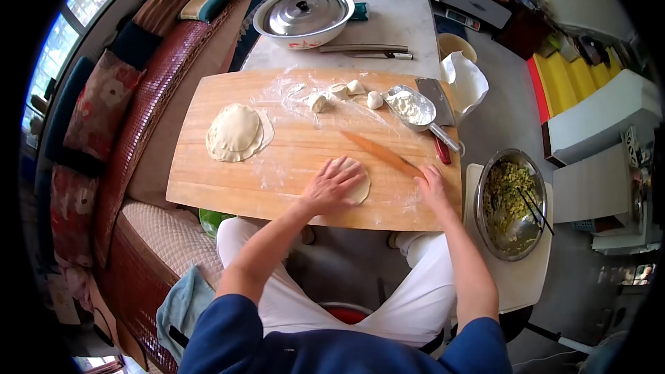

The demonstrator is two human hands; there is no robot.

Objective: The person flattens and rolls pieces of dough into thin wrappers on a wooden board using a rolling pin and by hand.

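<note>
My left hand point(334, 187) lies flat, fingers spread, over a thin round dough wrapper point(361, 190) on the wooden board point(291, 145). Much of the wrapper is hidden beneath it. My right hand point(433, 185) is closed on the near end of a tapered wooden rolling pin point(379, 152), which slants away to the upper left. At the board's left side sits a stack of rolled wrappers point(235, 132). Small dough pieces point(318, 102) lie in scattered flour toward the back. A metal scoop point(413, 108) holding flour rests to their right.
A cleaver point(436, 100) with a red handle lies by the board's right edge. Behind the board stand a lidded enamel basin point(303, 36) and knives point(367, 52). A steel bowl of chopped filling point(512, 204) with chopsticks is at right; a flour bag point(465, 82) stands near the corner.
</note>
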